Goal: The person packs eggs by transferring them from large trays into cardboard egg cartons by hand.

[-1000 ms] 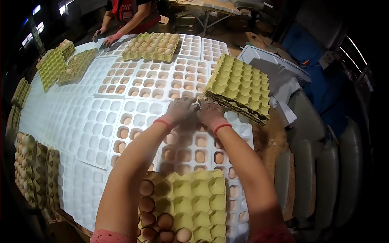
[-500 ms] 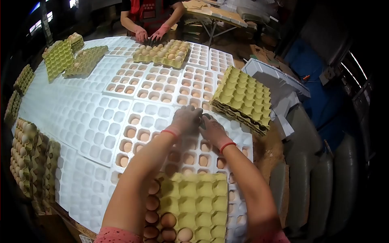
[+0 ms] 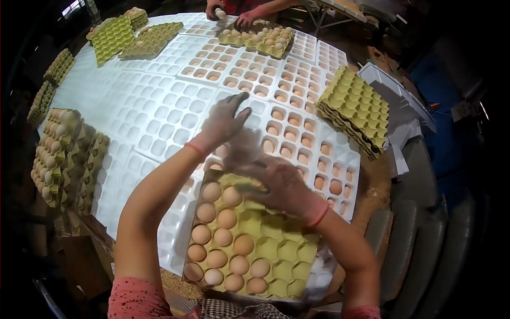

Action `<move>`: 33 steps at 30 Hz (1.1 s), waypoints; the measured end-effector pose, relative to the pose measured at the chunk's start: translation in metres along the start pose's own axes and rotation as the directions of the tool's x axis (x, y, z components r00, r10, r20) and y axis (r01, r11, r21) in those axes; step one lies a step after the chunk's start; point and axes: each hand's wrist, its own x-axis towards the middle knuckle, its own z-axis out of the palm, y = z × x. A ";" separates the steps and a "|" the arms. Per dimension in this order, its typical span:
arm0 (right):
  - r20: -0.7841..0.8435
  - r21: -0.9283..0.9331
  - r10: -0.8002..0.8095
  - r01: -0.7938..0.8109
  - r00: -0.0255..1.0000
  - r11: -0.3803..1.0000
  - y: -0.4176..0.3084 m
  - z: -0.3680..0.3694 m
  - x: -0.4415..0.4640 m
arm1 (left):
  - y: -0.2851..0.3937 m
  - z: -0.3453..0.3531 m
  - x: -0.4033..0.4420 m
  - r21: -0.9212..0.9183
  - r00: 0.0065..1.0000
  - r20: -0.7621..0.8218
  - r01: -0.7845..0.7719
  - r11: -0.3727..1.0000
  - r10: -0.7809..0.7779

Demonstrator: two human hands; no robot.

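1. Dim room, edges almost black; the grey bulky shapes (image 3: pixel 419 250) down the right side are too murky to identify.
2. White pocketed trays (image 3: pixel 182 119) spread across most of the surface, lots of their pockets holding eggs on the right half. Glare washes out the far left ones.
3. Left hand (image 3: pixel 226 119) is over the white trays, thumb and fingers spread apart. Its palm side is hidden, and I can't tell if it's touching anything.
4. Right hand (image 3: pixel 279 183) is a blurry mess above the far edge of the yellow egg tray (image 3: pixel 285 250), hiding part of it. Can't tell whether it's gripping something.
5. That tray sits right in front of the person, loose brown eggs (image 3: pixel 216 259) filling its left side and part of the near end.
6. Stack of yellow trays (image 3: pixel 353 109) beyond the right hand, well apart from it.
7. Up top, a co-worker is cut off by the frame; one co-worker's hand (image 3: pixel 251 19) is at another egg-filled tray (image 3: pixel 260 40).
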 end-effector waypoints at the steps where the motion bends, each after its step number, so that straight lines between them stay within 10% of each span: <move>1: 0.001 -0.126 -0.054 0.053 0.999 0.991 -0.014 0.022 -0.004 | 0.003 -0.024 -0.019 -0.025 0.998 -0.006 0.058 0.998 -0.058; 4: -0.103 -0.237 -0.097 0.070 0.990 0.969 -0.019 0.061 -0.012 | 0.018 -0.077 -0.081 -0.220 0.970 -0.031 0.228 0.948 -0.241; 6: 0.028 0.275 0.191 -0.192 0.981 0.942 -0.029 0.022 -0.021 | 0.044 -0.108 -0.119 -0.122 0.996 -0.011 0.088 0.989 -0.090; 7: -0.021 0.872 0.341 -0.150 0.940 0.466 -0.035 0.023 -0.029 | 0.050 -0.123 -0.132 0.014 0.991 0.114 -0.078 0.997 0.076; 8: -0.007 0.874 0.432 -0.205 0.902 0.441 -0.029 0.019 -0.034 | 0.054 -0.131 -0.143 0.123 0.941 0.255 -0.258 0.958 0.221; 10: -0.164 0.388 0.219 -0.141 0.962 0.911 -0.035 0.032 -0.035 | 0.058 -0.128 -0.155 0.200 0.820 0.495 -0.431 0.880 0.289; 14: 0.119 -0.190 0.297 -0.271 0.947 0.943 -0.073 0.066 -0.036 | 0.047 -0.113 -0.153 0.166 0.804 0.541 -0.390 0.906 0.247; 16: 0.115 -0.048 0.310 -0.306 0.944 0.951 -0.066 0.055 -0.043 | 0.046 -0.119 -0.156 -0.057 0.889 0.454 -0.045 0.997 0.066; 17: 0.114 0.100 0.320 -0.332 0.940 0.938 -0.061 0.046 -0.048 | 0.051 -0.124 -0.165 -0.469 0.888 0.418 0.392 0.791 -0.192; 18: 0.108 0.102 0.318 -0.329 0.942 0.939 -0.059 0.037 -0.055 | 0.052 -0.134 -0.168 -0.790 0.892 0.402 0.452 0.415 -0.206; 20: 0.268 0.913 0.457 -0.375 0.848 0.160 -0.057 0.022 -0.063 | 0.060 -0.152 -0.174 -0.862 0.931 0.312 0.361 0.356 -0.191; 22: 0.153 0.979 0.419 -0.194 0.895 0.056 -0.060 0.019 -0.067 | 0.069 -0.157 -0.183 -0.909 0.948 0.277 0.311 0.279 -0.153; 23: 0.148 0.944 0.396 -0.249 0.906 0.218 -0.067 0.015 -0.065 | 0.075 -0.159 -0.186 -0.916 0.950 0.273 0.305 0.261 -0.151; 24: 0.010 0.649 0.308 -0.241 0.951 0.721 -0.061 0.024 -0.063 | 0.083 -0.160 -0.188 -0.923 0.951 0.273 0.302 0.239 -0.147; 25: 0.026 0.250 0.242 -0.240 0.970 0.938 -0.082 0.020 -0.059 | 0.085 -0.158 -0.190 -0.931 0.956 0.257 0.284 0.228 -0.141; 26: 0.069 -0.201 0.194 -0.177 0.979 0.963 -0.109 0.021 -0.055 | 0.091 -0.160 -0.192 -0.930 0.955 0.261 0.288 0.230 -0.138; 28: 0.067 -0.464 0.115 -0.071 0.991 0.883 -0.106 0.069 -0.061 | 0.108 -0.157 -0.189 -0.889 0.910 0.314 0.382 0.252 -0.270; 29: -0.005 -0.555 0.071 -0.062 0.997 0.829 -0.109 0.084 -0.062 | 0.106 -0.158 -0.189 -0.921 0.889 0.382 0.389 -0.025 -0.252; 31: 0.212 -0.337 0.196 -0.116 0.957 0.934 -0.107 0.070 -0.053 | 0.110 -0.159 -0.192 -0.245 0.987 0.163 0.035 0.969 0.006; 33: 0.157 -0.183 0.258 -0.229 0.953 0.956 -0.102 0.044 -0.062 | 0.102 -0.153 -0.192 -0.570 0.893 0.345 0.443 0.691 -0.288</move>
